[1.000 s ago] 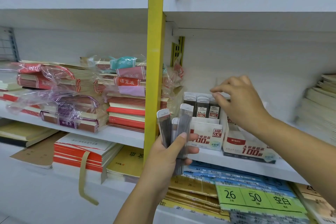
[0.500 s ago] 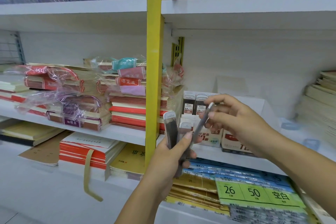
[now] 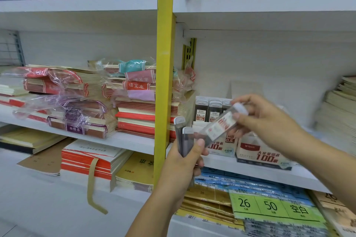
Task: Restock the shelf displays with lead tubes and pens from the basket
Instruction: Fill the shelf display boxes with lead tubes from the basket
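Right grip [image 3: 265,121] pinches a lead tube [image 3: 219,125], likely light, stiff and slippery, by its capped end; left grip [image 3: 183,165] clasps spare tubes [image 3: 185,136] below.

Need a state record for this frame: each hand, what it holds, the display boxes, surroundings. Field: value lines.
left hand: grips a bundle of lead tubes, caps up
right hand: pinches a single lead tube by its capped end, tilted, lower end by the left thumb
HB 0.5 display box: on the shelf, a row of tubes standing in it
second display box: beside it, contents hidden by the right hand
surroundings: yellow post, notebook stacks
basket: not in view
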`<state>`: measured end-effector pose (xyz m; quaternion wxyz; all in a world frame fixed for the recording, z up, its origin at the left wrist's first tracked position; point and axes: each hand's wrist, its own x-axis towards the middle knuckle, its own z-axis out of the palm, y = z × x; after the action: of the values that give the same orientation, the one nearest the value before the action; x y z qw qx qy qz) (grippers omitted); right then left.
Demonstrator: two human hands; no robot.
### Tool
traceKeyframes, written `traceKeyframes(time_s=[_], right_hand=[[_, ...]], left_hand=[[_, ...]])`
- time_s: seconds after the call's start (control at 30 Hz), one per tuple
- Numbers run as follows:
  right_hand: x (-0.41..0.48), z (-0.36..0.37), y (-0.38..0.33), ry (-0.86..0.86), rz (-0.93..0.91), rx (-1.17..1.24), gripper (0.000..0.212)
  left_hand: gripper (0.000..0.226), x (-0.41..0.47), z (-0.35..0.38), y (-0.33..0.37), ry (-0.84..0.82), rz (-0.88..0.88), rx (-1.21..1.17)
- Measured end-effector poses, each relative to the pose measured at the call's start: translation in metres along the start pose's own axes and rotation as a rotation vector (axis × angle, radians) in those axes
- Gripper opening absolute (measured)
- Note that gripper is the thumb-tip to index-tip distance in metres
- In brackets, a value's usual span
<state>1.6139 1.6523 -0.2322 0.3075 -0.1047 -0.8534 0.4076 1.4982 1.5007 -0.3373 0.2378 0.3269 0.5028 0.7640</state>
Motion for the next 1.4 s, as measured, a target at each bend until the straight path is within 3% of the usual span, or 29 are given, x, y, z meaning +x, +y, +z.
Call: traceKeyframes(time_s=[0.1, 0.23, 0.53, 0.7, 0.8, 0.9, 1.0, 1.07, 1.13, 1.27, 1.4], right_hand=[[0.024, -0.028, -0.008, 0.209, -0.173, -0.305, 0.023], [0.054, -0.039, -0.005, 0.151, -0.212, -0.637, 0.022], [0.077, -0.023, 0.013, 0.042, -0.261, -0.838, 0.007], [0.069, -0.014, 0.027, 0.15, -0.268, -1.157, 0.034], [0.044, -0.004, 0.015, 0.218, -0.312, -0.883, 0.036], [0.012, 0.017, -0.002, -0.002, -0.238, -0.451, 0.027], [-0.006, 0.034, -0.006, -0.193, -0.123, -0.247, 0.025], [-0.009, 0.036, -0.007, -0.167, -0.097, -0.114, 0.022], [-0.01, 0.029, -0.007, -0.115, -0.076, 0.039, 0.019], [-0.009, 0.012, -0.002, -0.007, -0.026, 0.115, 0.011], [-0.012, 0.011, 0.003, -0.01, 0.026, 0.127, 0.022]], left_hand=[[0.017, 0.005, -0.005, -0.002, -0.003, -0.078, 0.022], [0.013, 0.008, -0.008, -0.001, -0.031, -0.108, 0.002], [0.022, 0.009, -0.012, -0.001, -0.027, -0.012, -0.026], [0.023, 0.007, -0.012, 0.002, -0.061, 0.002, 0.019], [0.022, 0.003, -0.011, 0.005, -0.092, 0.027, 0.037], [0.019, -0.001, -0.006, 0.007, -0.148, 0.045, 0.054], [0.017, -0.004, 0.0, 0.007, -0.189, 0.04, 0.07], [0.018, -0.006, 0.002, 0.006, -0.206, 0.022, 0.046], [0.033, -0.008, 0.002, 0.006, -0.239, -0.027, 0.012], [0.048, -0.008, -0.001, 0.003, -0.211, -0.099, 0.039], [0.023, -0.004, -0.004, -0.003, -0.104, -0.055, 0.1]])
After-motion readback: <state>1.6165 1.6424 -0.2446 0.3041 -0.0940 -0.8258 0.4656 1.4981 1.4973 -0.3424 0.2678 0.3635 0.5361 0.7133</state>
